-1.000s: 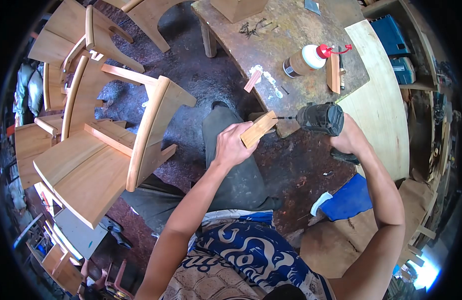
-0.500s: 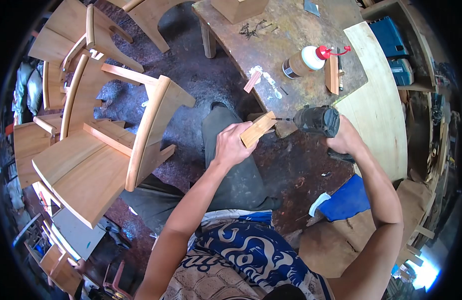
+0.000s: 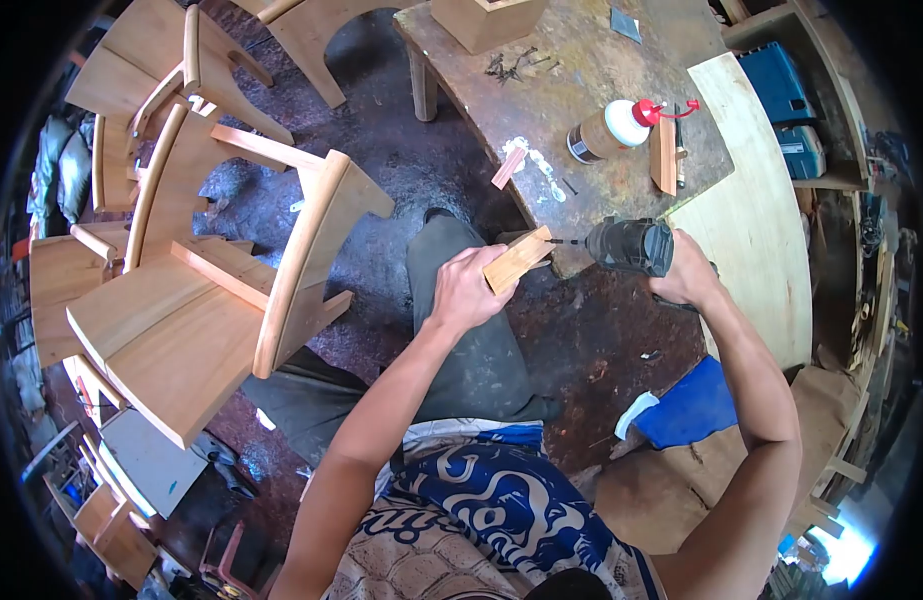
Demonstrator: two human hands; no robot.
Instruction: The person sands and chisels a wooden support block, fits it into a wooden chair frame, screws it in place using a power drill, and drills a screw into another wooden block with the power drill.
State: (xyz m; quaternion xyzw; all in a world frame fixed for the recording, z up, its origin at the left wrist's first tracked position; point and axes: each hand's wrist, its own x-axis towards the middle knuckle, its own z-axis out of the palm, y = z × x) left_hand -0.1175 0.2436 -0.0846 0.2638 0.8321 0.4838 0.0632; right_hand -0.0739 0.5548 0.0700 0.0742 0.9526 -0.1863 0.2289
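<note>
My left hand [image 3: 466, 288] is closed round a small wooden block [image 3: 518, 260], held above my leg beside the corner of the worktable [image 3: 621, 95]. In my right hand [image 3: 689, 270] is a dark power drill [image 3: 629, 246], pointing left. Its thin bit meets the upper right end of the block; how deep it sits I cannot tell. On the table stand a glue bottle with a red cap [image 3: 609, 130], a narrow wooden strip [image 3: 664, 158] and a small pinkish wood piece [image 3: 509, 167] next to white glue smears.
Wooden chairs [image 3: 171, 320] crowd the left side. A wooden box [image 3: 486, 22] and a pile of dark screws [image 3: 506, 66] lie on the table. A pale curved board [image 3: 771, 230], blue cases [image 3: 776, 82] and a blue sheet [image 3: 689, 405] are at the right.
The drill has shifted slightly left toward the block, with my right hand round it. My left hand and the block stay almost still. The view has tilted slightly.
</note>
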